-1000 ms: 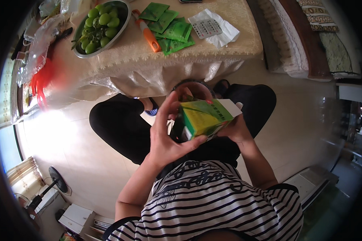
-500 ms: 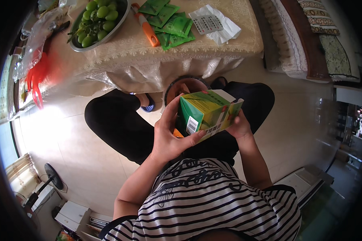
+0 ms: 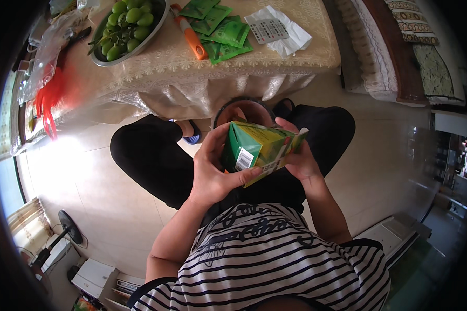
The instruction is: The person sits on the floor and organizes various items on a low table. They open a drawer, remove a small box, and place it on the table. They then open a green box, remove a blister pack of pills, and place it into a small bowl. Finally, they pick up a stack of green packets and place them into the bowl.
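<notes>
A green and yellow cardboard box point(image 3: 264, 147) is held over my lap, tilted, with a barcode label on its green end. My left hand point(image 3: 211, 171) wraps round that green end, thumb along the near lower edge. At the other end my right hand point(image 3: 301, 158) grips the box, its fingers partly hidden behind a raised flap. What is inside the box cannot be seen. Just beyond it, a round dark-rimmed bin point(image 3: 244, 110) stands on the floor between my feet.
On the cloth-covered table point(image 3: 192, 83) lie several green sachets point(image 3: 225, 32), an orange-handled peeler or knife point(image 3: 193, 41), a blister pack point(image 3: 268, 30) on white paper and a metal bowl of green fruit point(image 3: 124, 28). A red plastic bag point(image 3: 47, 98) hangs at the left.
The box has turned and shifted slightly left. My right hand's fingers have come up over its far side, and the white flap seen at the top earlier is now out of sight.
</notes>
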The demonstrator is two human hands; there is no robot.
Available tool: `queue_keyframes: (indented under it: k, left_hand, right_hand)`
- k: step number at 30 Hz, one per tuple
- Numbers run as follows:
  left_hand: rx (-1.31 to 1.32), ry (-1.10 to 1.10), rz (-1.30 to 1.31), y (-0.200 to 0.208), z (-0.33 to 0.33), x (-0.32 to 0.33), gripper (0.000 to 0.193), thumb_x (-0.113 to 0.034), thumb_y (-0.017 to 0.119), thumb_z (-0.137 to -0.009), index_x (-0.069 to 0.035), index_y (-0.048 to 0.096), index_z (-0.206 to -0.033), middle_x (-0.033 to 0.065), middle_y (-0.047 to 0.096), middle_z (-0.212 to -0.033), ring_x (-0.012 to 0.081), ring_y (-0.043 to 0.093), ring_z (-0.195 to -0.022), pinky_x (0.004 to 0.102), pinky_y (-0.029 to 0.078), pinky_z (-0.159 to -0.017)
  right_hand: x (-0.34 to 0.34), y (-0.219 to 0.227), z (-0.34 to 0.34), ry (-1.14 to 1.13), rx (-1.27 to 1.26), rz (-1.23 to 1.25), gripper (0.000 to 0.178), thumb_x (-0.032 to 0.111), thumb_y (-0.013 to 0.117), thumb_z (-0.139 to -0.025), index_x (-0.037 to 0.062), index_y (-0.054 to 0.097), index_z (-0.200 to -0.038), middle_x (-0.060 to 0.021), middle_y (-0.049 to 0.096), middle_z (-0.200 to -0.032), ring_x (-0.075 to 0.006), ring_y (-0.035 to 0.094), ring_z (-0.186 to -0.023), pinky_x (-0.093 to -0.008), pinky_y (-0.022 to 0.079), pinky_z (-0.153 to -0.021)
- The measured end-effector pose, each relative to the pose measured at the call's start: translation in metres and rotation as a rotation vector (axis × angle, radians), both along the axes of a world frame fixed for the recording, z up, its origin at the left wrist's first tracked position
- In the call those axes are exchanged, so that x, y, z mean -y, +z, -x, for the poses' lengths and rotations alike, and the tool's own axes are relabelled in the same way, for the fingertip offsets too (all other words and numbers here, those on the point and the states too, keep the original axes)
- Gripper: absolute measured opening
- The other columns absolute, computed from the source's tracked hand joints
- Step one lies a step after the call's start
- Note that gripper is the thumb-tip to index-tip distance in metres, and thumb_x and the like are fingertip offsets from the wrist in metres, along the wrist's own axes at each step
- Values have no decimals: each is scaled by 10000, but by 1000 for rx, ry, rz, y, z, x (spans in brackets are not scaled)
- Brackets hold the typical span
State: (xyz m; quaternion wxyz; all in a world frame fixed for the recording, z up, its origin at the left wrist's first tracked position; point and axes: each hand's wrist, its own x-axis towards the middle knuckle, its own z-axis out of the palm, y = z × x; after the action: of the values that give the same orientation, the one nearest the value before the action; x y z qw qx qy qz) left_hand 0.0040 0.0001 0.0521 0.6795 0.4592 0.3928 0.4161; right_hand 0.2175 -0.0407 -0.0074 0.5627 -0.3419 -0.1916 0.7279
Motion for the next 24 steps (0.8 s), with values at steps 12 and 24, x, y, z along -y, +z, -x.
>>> queue_keyframes:
  k: [12, 24]
  left_hand:
    - [213, -254, 168, 16, 2, -7, 590, -24, 647, -811, -30, 378, -1336, 105, 488, -1284, 187, 498, -1145, 325, 418, -952]
    - [244, -244, 284, 11, 2, -5, 671, -14, 661, -754, 14, 349, -1347, 153, 398, -1381, 219, 375, -1284, 332, 285, -1049]
  right_hand:
    - [6, -25, -32, 0, -84, 88, 545, -39, 696, -710, -18, 465, -1203, -140, 588, -1093, -233, 612, -977, -348, 503, -859]
    - [10, -14, -18, 82, -299, 156, 514, -39, 698, -713, -46, 479, -1178, -168, 604, -1088, -243, 630, -953, -361, 525, -837]
